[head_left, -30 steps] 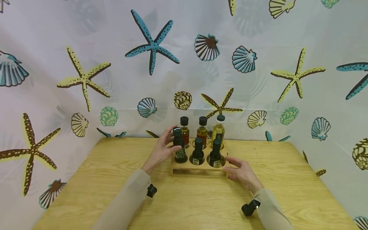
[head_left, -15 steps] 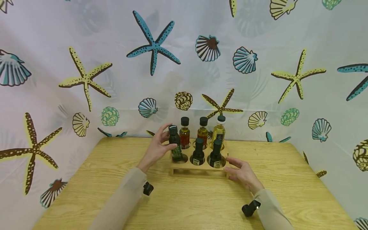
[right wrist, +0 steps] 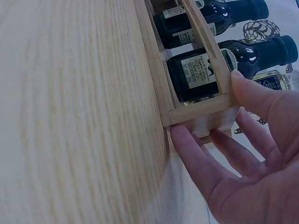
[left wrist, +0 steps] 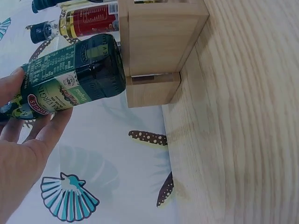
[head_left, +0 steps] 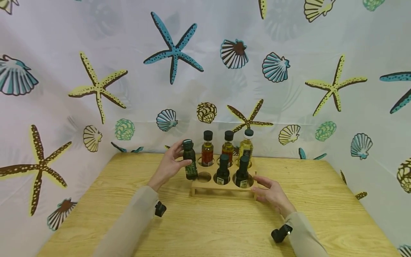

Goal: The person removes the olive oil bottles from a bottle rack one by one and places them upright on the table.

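Note:
My left hand holds a dark green olive oil bottle, thumb on one side and fingers on the other. The bottle is nearly upright, tilted slightly, just left of the wooden bottle rack. In the left wrist view its base is apart from the table, beside the rack's end. The front-left hole has no bottle in it. At the rack's right end, my right hand grips the corner; in the right wrist view its thumb lies on the upper rail and its fingertips touch the end panel.
Two dark bottles stand in the rack's front row. Behind them are two red-labelled bottles and a yellow oil bottle. The rack stands on a wooden table, near a shell-patterned cloth at the back and sides.
My left hand has lifted the olive oil bottle out of the front-left hole and moved it left, past the rack's end. The right hand has stayed at the rack's right end.

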Demonstrator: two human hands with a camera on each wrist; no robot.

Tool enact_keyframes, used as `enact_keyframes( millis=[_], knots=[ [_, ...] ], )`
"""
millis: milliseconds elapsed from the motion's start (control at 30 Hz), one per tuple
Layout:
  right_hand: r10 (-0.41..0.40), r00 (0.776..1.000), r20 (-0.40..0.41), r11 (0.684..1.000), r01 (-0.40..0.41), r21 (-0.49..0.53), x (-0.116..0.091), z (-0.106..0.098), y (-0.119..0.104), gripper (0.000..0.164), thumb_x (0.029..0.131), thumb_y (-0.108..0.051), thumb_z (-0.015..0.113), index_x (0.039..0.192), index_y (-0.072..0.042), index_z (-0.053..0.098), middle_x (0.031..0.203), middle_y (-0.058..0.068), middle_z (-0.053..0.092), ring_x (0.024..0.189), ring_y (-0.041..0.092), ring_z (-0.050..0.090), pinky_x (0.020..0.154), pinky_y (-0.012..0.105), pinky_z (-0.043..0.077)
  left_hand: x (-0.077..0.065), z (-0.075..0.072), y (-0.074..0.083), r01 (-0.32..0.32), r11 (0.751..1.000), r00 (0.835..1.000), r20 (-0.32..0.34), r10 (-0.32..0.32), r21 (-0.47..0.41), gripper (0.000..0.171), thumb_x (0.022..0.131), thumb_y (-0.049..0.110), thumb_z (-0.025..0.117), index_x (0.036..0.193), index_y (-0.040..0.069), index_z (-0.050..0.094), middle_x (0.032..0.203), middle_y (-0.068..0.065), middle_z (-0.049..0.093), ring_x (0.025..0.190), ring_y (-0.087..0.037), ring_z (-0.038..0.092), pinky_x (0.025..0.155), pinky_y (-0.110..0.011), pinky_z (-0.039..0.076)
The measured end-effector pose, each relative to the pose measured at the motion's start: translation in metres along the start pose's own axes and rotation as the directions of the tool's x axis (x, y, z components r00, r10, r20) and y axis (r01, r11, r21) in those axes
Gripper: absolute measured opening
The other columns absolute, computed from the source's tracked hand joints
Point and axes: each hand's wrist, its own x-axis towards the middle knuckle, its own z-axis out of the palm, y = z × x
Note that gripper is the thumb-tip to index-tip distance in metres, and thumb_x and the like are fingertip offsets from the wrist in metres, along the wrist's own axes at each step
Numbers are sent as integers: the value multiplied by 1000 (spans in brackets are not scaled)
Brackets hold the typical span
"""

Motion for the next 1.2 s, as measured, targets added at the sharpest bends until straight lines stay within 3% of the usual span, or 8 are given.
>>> enact_keyframes(
  millis=[167, 433, 667, 967, 1200],
  knots=[
    [0, 1000, -3, 1000, 0, -5, -1, 0, -1, 68, 65, -32, 80, 127, -21, 53, 136, 2, 41, 114, 23, 50, 76, 38, 51, 2, -6, -5, 20, 999, 1000, -24, -19, 25, 71, 80, 9, 70, 140, 17, 33, 132, -8, 47, 111, -28, 50, 86, -44, 45],
    [1, 1000, -9, 1000, -1, -19, -2, 0, -4, 70, 65, -33, 80, 128, -20, 52, 137, 3, 40, 112, 23, 51, 77, 38, 51, 4, -17, -20, 115, 992, 993, -40, -113, 54, 79, 81, 9, 69, 144, 13, 22, 132, -14, 40, 118, -31, 42, 91, -46, 41],
    [-47, 999, 0, 998, 47, -50, -11, 1, -9, 63, 76, -25, 73, 132, -12, 47, 139, 14, 36, 116, 30, 47, 77, 40, 50, 9, -25, -40, 103, 994, 994, -46, -101, 43, 78, 81, 5, 67, 144, 16, 23, 128, -17, 42, 118, -32, 43, 92, -46, 40],
    [-25, 1000, -11, 999, 25, -34, -12, 2, -13, 59, 77, -21, 72, 131, -14, 49, 139, 10, 38, 114, 27, 49, 78, 40, 50, 15, -32, -60, 142, 989, 989, -52, -140, 30, 78, 82, 5, 67, 144, 16, 21, 137, -20, 34, 122, -35, 37, 95, -50, 36],
    [-46, 999, 9, 998, 46, -34, -12, 3, -10, 60, 78, -23, 72, 132, -12, 47, 140, 15, 35, 113, 29, 49, 77, 40, 50, 21, -35, -69, 99, 995, 994, -48, -99, 14, 70, 81, -2, 65, 140, 15, 30, 130, -19, 44, 115, -35, 44, 90, -51, 39]
  ],
)
